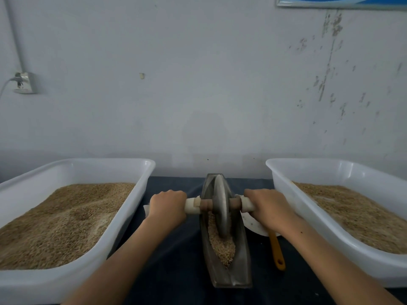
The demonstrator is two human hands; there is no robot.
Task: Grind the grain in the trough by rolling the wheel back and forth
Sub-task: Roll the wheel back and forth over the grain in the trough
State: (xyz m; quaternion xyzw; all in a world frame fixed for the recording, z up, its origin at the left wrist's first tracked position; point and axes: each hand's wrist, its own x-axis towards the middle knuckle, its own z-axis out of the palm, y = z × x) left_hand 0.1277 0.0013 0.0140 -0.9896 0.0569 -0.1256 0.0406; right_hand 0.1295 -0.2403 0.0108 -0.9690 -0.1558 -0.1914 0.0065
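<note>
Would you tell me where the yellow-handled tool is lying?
In the head view, the yellow-handled tool lies right of the trough, beneath the right hand.

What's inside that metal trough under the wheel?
Grain lies in the trough, heaped toward its near end. The wheel stands in it, hiding whatever is beneath and beyond it.

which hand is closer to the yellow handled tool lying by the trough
Right. The right hand grips the axle directly above the yellow-handled tool, whose top it hides. The left hand grips the axle across the trough.
</note>
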